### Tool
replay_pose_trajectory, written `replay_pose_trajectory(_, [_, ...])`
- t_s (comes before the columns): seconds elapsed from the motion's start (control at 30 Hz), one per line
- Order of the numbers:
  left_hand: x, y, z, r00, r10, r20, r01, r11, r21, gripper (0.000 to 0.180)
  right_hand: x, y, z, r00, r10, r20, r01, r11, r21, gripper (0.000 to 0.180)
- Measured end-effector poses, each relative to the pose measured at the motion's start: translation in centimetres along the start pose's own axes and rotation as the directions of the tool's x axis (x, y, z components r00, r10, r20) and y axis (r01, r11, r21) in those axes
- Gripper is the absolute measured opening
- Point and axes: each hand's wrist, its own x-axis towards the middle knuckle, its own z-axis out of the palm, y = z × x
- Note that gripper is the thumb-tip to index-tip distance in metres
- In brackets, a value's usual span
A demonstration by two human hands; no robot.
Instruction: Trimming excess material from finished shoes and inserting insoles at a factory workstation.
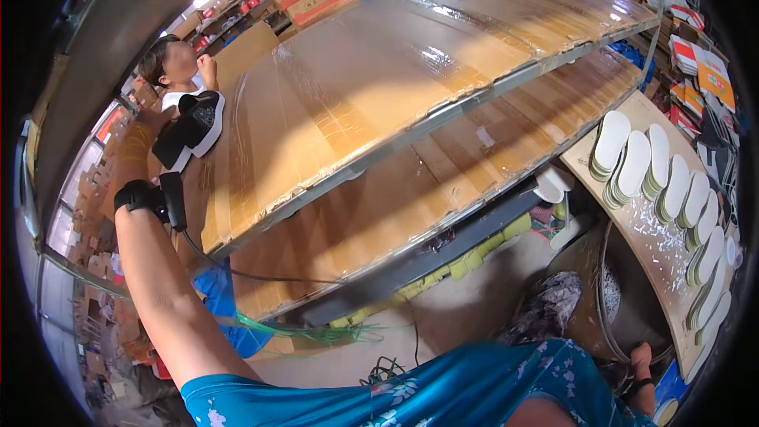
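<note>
We find our left hand [145, 138] against black, white-edged flat pieces [198, 120], its closure indeterminable, and our right hand [642, 357] near a tan flat board [670, 278], grip likewise unverifiable.

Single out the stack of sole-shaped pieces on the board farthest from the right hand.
The stack at the upper-left end of the board; the others sit further along, nearer the right hand.
</note>
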Motion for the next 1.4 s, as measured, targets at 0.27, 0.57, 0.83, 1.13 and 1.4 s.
replay_pose_trajectory(0.27, [-7.4, 8.7, -0.3, 0.828, 0.301, 0.473, 0.019, 0.828, -0.56, 0.023, 2.6, 5.8, 4.4, 0.994, -0.092, 0.058, 0.102, 0.973, -0.209, 0.024])
replay_pose_trajectory(0.57, [-13.9, 17.2, -5.7, 0.563, 0.822, 0.088, -0.758, 0.556, -0.342, 0.032, -4.7, -5.1, -4.5, 0.986, 0.102, -0.13, -0.084, 0.987, 0.135, 0.021])
replay_pose_trajectory(0.83, [-43.2, 36.8, -10.7, -0.514, 0.854, -0.083, -0.778, -0.504, -0.376, 0.032, -3.4, -3.8, -2.7, 0.973, -0.004, -0.229, 0.02, 0.998, 0.067, 0.022])
replay_pose_trajectory(1.13, [-66.4, 54.5, 2.5, -0.726, 0.674, -0.138, -0.573, -0.703, -0.421, 0.037, -9.7, -2.7, -7.8, 0.924, -0.133, -0.358, 0.301, 0.829, 0.471, 0.016])
replay_pose_trajectory(1.4, [-78.8, 56.7, 11.8, -0.731, 0.681, -0.038, -0.559, -0.63, -0.54, 0.044, -33.7, 15.1, -14.1, 0.706, 0.705, -0.071, -0.627, 0.668, 0.4, 0.032])
